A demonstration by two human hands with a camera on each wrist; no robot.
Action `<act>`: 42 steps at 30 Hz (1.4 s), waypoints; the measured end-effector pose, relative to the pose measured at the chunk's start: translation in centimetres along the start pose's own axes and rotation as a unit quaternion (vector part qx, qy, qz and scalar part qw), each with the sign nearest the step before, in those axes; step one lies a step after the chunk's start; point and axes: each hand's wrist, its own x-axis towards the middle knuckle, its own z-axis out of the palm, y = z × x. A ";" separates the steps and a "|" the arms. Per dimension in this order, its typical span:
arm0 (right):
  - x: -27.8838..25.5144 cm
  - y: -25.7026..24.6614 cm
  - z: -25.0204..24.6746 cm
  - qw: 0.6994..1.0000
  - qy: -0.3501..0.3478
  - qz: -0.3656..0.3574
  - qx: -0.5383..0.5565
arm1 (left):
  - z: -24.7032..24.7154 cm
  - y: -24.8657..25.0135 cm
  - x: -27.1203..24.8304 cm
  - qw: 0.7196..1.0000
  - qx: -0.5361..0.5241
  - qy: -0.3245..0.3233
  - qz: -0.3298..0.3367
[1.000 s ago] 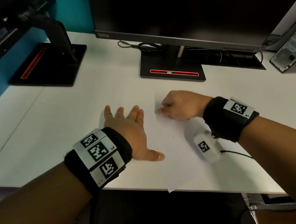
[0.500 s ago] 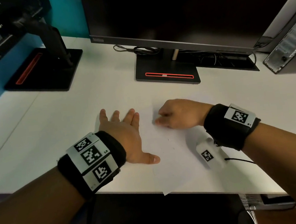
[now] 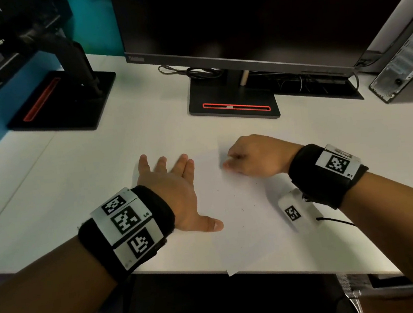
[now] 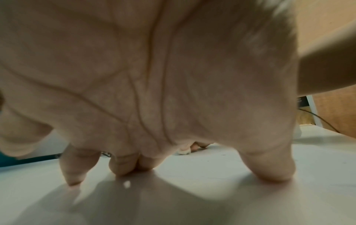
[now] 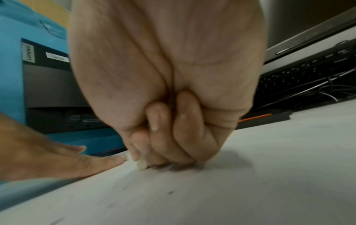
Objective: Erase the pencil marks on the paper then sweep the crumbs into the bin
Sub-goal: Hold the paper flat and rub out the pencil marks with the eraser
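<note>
A white sheet of paper [image 3: 236,229] lies on the white desk [image 3: 99,167], one corner hanging over the front edge. My left hand [image 3: 175,185] lies flat with fingers spread, pressing the paper's left side. My right hand [image 3: 256,158] is curled at the sheet's far end and pinches a small white eraser [image 5: 141,165], its tip down on the paper. The same eraser [image 4: 184,151] shows past my left fingers. Small dark crumbs [image 3: 235,201] are scattered over the middle of the sheet. No bin is in view.
A monitor on a black stand [image 3: 233,102] rises behind the paper, with cables [image 3: 191,72] beside it. A second stand [image 3: 64,100] sits at the far left, a computer case [image 3: 404,59] at the far right. The desk's front edge [image 3: 314,270] is close below my wrists.
My right hand has shifted slightly back and forth at the far end of the paper with the eraser. My left hand stays pressed flat. The head view has dipped a little.
</note>
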 end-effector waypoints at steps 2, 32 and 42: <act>-0.3 -0.8 0.6 0.999 -0.019 -0.027 -0.009 | 0.1 -0.1 0.0 1.000 -0.002 0.005 0.002; -3.1 2.2 1.0 0.994 -0.008 0.092 0.064 | 0.0 -0.1 -0.4 1.000 -0.003 0.026 0.016; 1.1 -0.9 0.3 0.994 0.043 0.077 0.067 | -0.2 0.2 -0.3 1.000 -0.013 0.021 0.010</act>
